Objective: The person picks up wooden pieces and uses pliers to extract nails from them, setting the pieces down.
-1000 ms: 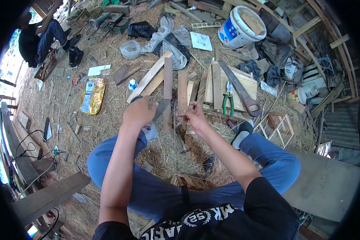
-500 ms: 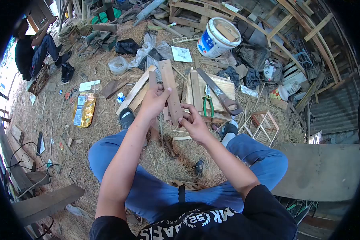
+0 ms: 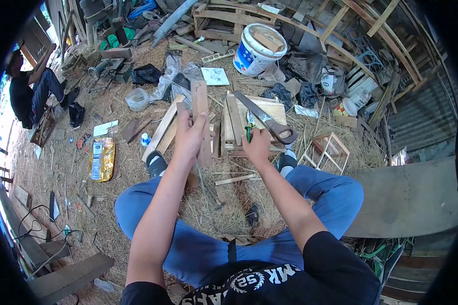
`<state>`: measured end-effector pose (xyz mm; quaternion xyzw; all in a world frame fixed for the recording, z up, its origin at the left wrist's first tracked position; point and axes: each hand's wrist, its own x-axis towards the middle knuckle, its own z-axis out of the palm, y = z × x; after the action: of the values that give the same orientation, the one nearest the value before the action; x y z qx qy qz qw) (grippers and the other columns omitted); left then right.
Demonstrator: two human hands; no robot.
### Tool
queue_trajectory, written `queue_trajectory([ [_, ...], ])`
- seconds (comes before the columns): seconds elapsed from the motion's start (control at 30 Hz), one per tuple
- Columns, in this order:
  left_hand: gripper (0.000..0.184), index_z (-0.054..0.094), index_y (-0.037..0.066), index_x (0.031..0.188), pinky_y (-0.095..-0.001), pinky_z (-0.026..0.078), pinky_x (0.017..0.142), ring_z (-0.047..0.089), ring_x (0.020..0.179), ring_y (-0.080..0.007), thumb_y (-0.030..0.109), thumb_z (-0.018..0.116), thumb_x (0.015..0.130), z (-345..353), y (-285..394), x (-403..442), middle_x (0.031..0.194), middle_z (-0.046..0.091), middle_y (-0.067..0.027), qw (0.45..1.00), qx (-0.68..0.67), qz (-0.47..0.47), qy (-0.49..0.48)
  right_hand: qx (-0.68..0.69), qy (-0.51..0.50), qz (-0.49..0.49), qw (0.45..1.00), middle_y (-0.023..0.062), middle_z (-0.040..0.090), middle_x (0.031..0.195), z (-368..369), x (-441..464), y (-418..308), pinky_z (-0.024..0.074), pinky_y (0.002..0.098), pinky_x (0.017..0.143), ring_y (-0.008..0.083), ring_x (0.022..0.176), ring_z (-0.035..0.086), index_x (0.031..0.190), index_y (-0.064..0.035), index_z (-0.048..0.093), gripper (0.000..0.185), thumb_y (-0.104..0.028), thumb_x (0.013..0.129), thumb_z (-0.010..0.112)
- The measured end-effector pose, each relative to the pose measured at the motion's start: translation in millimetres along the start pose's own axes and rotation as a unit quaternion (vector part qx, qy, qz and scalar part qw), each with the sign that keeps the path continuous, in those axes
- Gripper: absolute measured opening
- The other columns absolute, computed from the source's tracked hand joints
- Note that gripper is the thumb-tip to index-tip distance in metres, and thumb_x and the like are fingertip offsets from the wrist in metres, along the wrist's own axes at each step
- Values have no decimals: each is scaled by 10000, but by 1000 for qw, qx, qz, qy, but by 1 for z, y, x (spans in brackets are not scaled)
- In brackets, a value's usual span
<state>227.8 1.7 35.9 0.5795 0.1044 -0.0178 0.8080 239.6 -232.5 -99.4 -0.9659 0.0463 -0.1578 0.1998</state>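
Note:
My left hand (image 3: 190,134) is closed around a flat wooden piece (image 3: 200,96), which it holds nearly upright above the ground. A second, shorter strip of wood (image 3: 181,108) shows beside it, partly behind my fingers. My right hand (image 3: 258,147) is closed over the green handles of the pliers (image 3: 249,122); their jaws lie on the wooden boards (image 3: 276,113). Just right of that hand, a handsaw (image 3: 262,116) rests across the same boards, its dark handle toward me. The lower part of the pliers is hidden by my fingers.
Straw and shavings cover the ground. A white bucket (image 3: 241,56) stands at the back, and a gold packet (image 3: 103,158) lies left. A small wooden frame (image 3: 346,151) is near my right knee; a grey sheet (image 3: 402,201) lies right. Another person (image 3: 23,91) sits far left.
My right hand has let go of the wooden piece and moved right, onto the pliers. My left hand keeps the wood and has shifted slightly left. The view has shifted a little.

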Motion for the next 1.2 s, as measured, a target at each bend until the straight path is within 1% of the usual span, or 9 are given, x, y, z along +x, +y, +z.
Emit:
queue_trajectory([
  [0.13, 283, 486, 52, 1126, -310, 541, 508, 643, 583, -175, 284, 613, 1023, 0, 2, 1, 911, 614, -93, 1000, 16, -17, -14, -47, 42, 33, 997, 233, 577, 1085, 9, 11, -2, 499, 530, 876, 433, 1038, 585, 1045, -14, 653, 343, -274, 846, 755],
  [0.4, 256, 509, 71, 1123, -281, 496, 470, 613, 529, -147, 316, 537, 1056, 12, 21, -3, 811, 679, -94, 995, 6, -57, -79, -58, -111, -44, 991, 248, 683, 883, 4, 46, 35, 557, 492, 753, 407, 825, 678, 858, -3, 721, 287, -256, 741, 790],
  [0.53, 278, 520, 59, 1130, -272, 492, 467, 610, 522, -145, 329, 518, 1063, 21, 29, -4, 799, 692, -112, 991, 17, -42, -127, 51, -197, 49, 978, 201, 689, 904, -12, 75, 48, 571, 460, 731, 354, 807, 690, 920, 4, 715, 316, -299, 835, 686],
  [0.6, 298, 527, 39, 1120, -264, 483, 454, 603, 518, -137, 331, 524, 1062, 25, 27, -2, 784, 686, -115, 989, 47, -10, -137, 128, -240, 130, 954, 191, 686, 949, -35, 90, 47, 580, 453, 755, 343, 831, 693, 955, 4, 706, 345, -326, 869, 650],
  [0.67, 302, 534, 32, 1110, -262, 479, 448, 599, 520, -129, 330, 529, 1062, 28, 24, 0, 779, 682, -113, 988, 57, 9, -144, 423, -282, 297, 808, 89, 588, 909, -94, 93, 25, 563, 461, 707, 251, 820, 624, 1032, -46, 619, 269, -289, 932, 561],
  [0.73, 306, 540, 26, 1100, -260, 476, 442, 595, 522, -122, 329, 534, 1061, 32, 25, 1, 775, 678, -111, 986, 66, 32, -150, 475, -276, 269, 791, 36, 486, 897, -141, 99, 15, 560, 464, 726, 195, 845, 550, 1031, -89, 529, 178, -253, 963, 521],
  [0.9, 289, 584, 33, 1043, -238, 438, 437, 578, 529, -87, 320, 553, 1059, 41, 36, -8, 719, 652, -64, 988, 95, 37, -116, 656, -296, 179, 671, 40, 536, 834, -232, 82, -16, 564, 470, 850, 318, 1002, 695, 941, -107, 507, 194, -286, 1010, 533],
  [1.07, 276, 613, 41, 1053, -230, 438, 452, 566, 532, -69, 312, 563, 1054, 42, 50, -17, 700, 638, -40, 974, 168, 44, -143, 657, -359, 93, 656, 82, 646, 921, -248, 53, -39, 581, 441, 890, 357, 1132, 682, 1112, -54, 530, 305, -355, 1065, 535],
  [1.2, 279, 620, 37, 1069, -226, 449, 463, 606, 573, -67, 311, 567, 1053, 41, 50, -20, 718, 638, -34, 969, 196, 34, -144, 665, -438, 55, 603, 71, 652, 955, -230, 47, -33, 562, 451, 988, 304, 1187, 658, 1360, -68, 449, 361, -261, 1068, 540],
])
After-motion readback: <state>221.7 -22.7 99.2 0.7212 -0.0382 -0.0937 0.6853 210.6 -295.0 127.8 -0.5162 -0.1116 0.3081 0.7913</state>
